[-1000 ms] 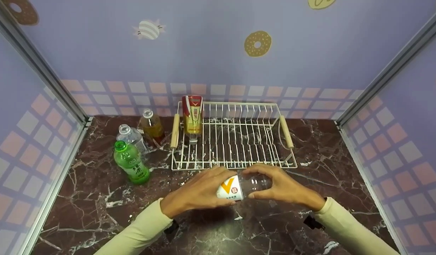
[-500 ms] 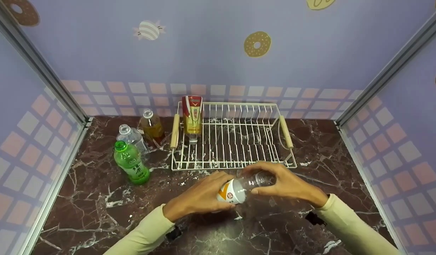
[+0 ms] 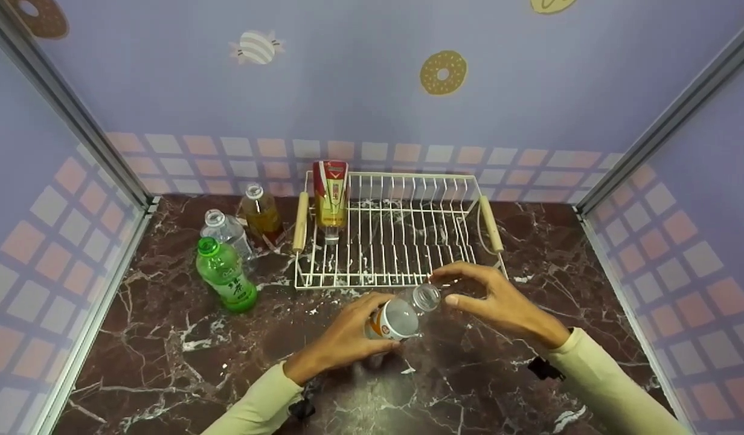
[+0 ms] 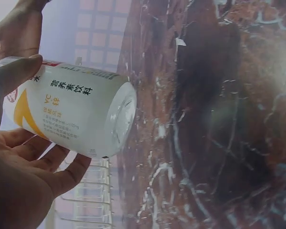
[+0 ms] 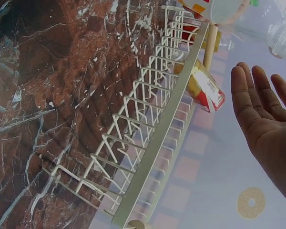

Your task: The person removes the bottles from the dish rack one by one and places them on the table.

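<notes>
My left hand [image 3: 354, 329] grips a clear plastic bottle [image 3: 402, 319] around its white label, which carries an orange V shape. The bottle tilts with its uncapped mouth up and to the right, above the counter. In the left wrist view the bottle's base [image 4: 124, 117] points away from the palm, thumb on one side and fingers on the other. My right hand [image 3: 499, 302] hovers just right of the bottle's neck, fingers relaxed and apart from it. The right wrist view shows that hand [image 5: 271, 119] with loosely extended fingers and nothing in it.
Behind the hands stands a white wire rack [image 3: 491, 224] with wooden handles. A bottle with a red and yellow label [image 3: 331, 196] sits neck-down at its left end. Left of the rack are a green bottle [image 3: 227, 275], a clear bottle [image 3: 236, 235] and one with amber liquid [image 3: 263, 217].
The bottle has turned so its mouth swings upward toward the head camera. My right hand has let go of its neck end and drawn off to the right.
</notes>
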Action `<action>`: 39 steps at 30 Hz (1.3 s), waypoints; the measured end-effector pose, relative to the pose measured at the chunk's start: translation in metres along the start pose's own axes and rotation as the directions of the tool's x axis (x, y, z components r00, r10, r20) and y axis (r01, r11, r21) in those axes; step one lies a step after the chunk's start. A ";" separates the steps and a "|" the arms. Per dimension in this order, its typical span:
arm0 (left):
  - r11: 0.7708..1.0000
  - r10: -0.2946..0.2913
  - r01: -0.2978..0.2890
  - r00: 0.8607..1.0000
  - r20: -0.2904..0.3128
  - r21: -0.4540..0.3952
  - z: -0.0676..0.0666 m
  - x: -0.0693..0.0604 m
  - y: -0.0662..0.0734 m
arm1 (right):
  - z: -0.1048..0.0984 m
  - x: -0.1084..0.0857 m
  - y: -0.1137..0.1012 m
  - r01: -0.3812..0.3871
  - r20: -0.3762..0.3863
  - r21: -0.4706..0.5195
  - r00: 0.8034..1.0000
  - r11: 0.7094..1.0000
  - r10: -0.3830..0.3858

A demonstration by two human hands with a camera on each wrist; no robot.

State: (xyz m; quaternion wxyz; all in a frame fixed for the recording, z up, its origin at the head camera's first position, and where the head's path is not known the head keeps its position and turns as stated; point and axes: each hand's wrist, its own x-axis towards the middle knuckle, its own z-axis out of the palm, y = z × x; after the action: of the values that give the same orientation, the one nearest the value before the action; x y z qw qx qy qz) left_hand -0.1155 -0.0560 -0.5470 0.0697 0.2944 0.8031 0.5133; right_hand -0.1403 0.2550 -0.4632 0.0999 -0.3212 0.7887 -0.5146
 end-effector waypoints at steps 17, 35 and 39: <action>0.998 -0.004 -0.005 0.991 -0.136 -0.065 0.017 0.004 -0.022 | -0.004 -0.003 0.007 -0.058 -0.045 -0.042 0.997 0.997 0.056; 0.987 -0.016 -0.008 0.988 -0.151 -0.162 0.032 0.014 -0.035 | -0.004 -0.004 0.012 -0.038 -0.032 -0.020 0.999 0.999 0.037; 0.977 0.002 -0.033 0.990 -0.144 -0.211 0.035 0.018 -0.037 | -0.004 -0.003 0.013 -0.032 -0.032 -0.016 0.999 0.999 0.032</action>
State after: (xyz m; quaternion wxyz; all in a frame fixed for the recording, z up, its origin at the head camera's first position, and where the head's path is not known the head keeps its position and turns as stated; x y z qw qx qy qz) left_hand -0.1303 -0.0295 -0.5919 0.0386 0.2549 0.7438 0.6166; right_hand -0.1447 0.2629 -0.4731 0.0928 -0.3010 0.7994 -0.5117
